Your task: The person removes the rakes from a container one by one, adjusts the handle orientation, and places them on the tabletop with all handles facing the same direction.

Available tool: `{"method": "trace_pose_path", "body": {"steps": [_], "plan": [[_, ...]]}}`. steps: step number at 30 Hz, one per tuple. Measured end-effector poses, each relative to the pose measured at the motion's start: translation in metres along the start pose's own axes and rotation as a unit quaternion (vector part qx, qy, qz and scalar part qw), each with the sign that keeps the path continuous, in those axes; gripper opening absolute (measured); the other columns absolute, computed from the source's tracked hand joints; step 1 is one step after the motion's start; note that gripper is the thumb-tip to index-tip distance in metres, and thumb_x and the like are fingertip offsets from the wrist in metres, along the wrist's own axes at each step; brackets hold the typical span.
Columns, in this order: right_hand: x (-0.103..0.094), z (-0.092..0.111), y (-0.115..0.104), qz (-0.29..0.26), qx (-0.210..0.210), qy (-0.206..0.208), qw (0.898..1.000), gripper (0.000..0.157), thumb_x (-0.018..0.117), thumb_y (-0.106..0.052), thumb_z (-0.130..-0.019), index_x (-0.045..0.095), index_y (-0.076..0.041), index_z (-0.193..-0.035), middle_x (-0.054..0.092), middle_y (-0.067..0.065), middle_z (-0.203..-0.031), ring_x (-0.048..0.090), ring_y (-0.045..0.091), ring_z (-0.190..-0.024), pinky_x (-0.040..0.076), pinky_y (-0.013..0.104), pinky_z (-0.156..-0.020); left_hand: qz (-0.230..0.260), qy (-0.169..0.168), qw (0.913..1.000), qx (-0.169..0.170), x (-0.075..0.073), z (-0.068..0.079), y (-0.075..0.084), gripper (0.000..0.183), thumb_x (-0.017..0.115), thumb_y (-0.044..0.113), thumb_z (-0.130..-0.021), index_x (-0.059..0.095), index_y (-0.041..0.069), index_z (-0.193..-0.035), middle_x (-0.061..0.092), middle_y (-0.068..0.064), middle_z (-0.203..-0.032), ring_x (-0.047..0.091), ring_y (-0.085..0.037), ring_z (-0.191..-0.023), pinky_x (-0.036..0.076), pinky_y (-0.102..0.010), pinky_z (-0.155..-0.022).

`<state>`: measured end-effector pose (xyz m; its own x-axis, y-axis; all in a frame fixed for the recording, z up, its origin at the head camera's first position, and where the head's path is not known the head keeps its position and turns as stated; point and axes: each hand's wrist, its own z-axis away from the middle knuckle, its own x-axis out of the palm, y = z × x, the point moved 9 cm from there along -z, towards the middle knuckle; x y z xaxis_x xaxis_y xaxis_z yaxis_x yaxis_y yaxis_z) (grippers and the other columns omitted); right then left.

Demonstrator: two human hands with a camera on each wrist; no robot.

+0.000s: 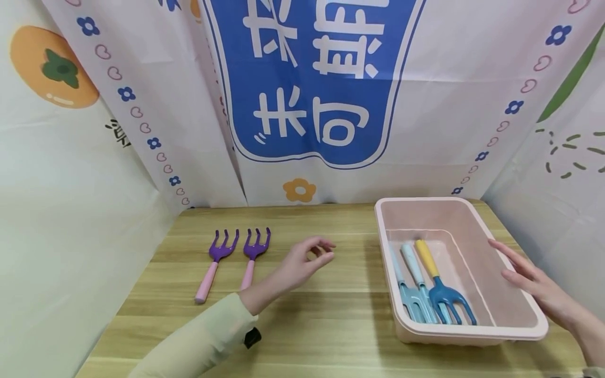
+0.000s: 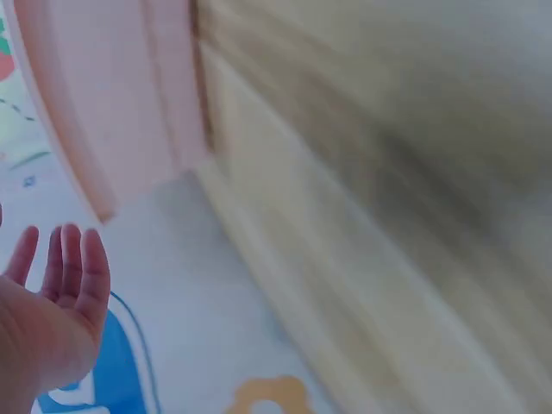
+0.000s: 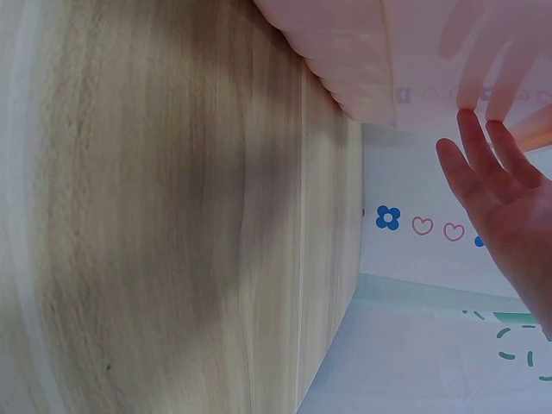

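Observation:
My left hand (image 1: 302, 262) is over the middle of the table, fingers loosely bent and nothing between them. In the left wrist view, the left hand (image 2: 56, 319) shows its palm. To its left lie two purple rakes with pink handles: one rake (image 1: 220, 253) in full view, the other rake (image 1: 255, 252) partly behind my forearm. On the right stands a pale pink basin (image 1: 477, 273). My right hand (image 1: 529, 278) rests its fairly straight fingers on the basin's right rim. Inside lie a blue fork (image 1: 446, 296) with a yellow handle and light blue tools (image 1: 412, 262), partly overlapping.
The wooden table (image 1: 326, 315) meets a printed cloth backdrop (image 1: 425, 157) at its far edge. White cloth also hangs on both sides. A small black object (image 1: 252, 337) shows at my left sleeve (image 1: 203, 336).

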<state>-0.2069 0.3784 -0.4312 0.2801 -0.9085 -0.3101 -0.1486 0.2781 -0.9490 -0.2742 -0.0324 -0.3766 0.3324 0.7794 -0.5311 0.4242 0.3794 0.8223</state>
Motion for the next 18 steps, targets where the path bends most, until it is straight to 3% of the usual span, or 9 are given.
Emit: {"method": "trace_pose_path", "body": {"steps": [9,13,18], "plan": [[-0.002,0.0,0.001,0.02,0.008,0.008,1.0,0.06,0.033,-0.007,-0.105,0.012,-0.031,-0.157,0.017,-0.03,-0.141,0.039,-0.015,-0.109,0.052,0.024,-0.076,0.015,-0.122,0.992,0.029,0.03,-0.043,0.04,0.035,0.066,0.026,-0.094,0.058,0.016,-0.127,0.061,0.003,-0.119,0.058,-0.013,-0.1,0.052,-0.03,-0.078],[-0.002,0.0,0.002,0.018,0.009,0.009,1.0,0.061,0.033,-0.007,-0.105,0.012,-0.031,-0.157,0.018,-0.03,-0.141,0.04,-0.014,-0.108,0.052,0.025,-0.076,-0.003,-0.186,0.9816,0.041,0.04,-0.063,0.055,0.051,0.066,0.029,-0.094,0.048,0.013,-0.139,0.052,-0.002,-0.137,0.052,-0.016,-0.117,0.046,-0.039,-0.095],[-0.003,0.0,0.002,0.026,0.012,0.012,1.0,0.06,0.033,-0.007,-0.105,0.012,-0.032,-0.157,0.016,-0.03,-0.142,0.039,-0.016,-0.108,0.052,0.025,-0.075,-0.067,-0.249,0.9646,0.053,0.05,-0.084,0.068,0.063,0.065,0.041,-0.092,0.041,0.022,-0.147,0.042,0.006,-0.147,0.041,-0.013,-0.129,0.036,-0.04,-0.105]]}}
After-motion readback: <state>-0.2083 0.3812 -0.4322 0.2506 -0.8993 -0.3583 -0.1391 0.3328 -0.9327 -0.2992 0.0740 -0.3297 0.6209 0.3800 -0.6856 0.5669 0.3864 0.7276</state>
